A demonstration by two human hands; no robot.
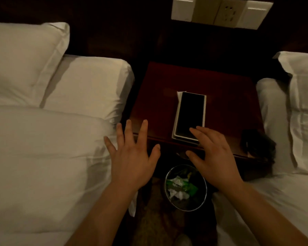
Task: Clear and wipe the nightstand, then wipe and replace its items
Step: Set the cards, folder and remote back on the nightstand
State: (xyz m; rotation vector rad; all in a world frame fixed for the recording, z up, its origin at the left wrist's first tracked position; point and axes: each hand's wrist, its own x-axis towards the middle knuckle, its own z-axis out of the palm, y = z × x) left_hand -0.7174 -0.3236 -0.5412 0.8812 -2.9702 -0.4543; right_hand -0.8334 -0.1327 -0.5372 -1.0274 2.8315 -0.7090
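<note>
A dark wooden nightstand (156,96) stands between two beds. On its front half lies a white-edged box with a black top (189,112), with a bit of white paper showing at its far end. My left hand (132,157) hovers with spread straight fingers over the nightstand's front left corner and holds nothing. My right hand (213,157) is spread too, its fingertips at the near end of the box; whether they touch it I cannot tell. A dark crumpled thing (258,144) lies at the nightstand's front right corner.
A white bed with a pillow (21,64) fills the left side, and a second white bed (295,110) the right. A round metal bin (186,187) with paper and green wrappers stands on the floor below my hands. Wall switches and a socket (220,11) sit above.
</note>
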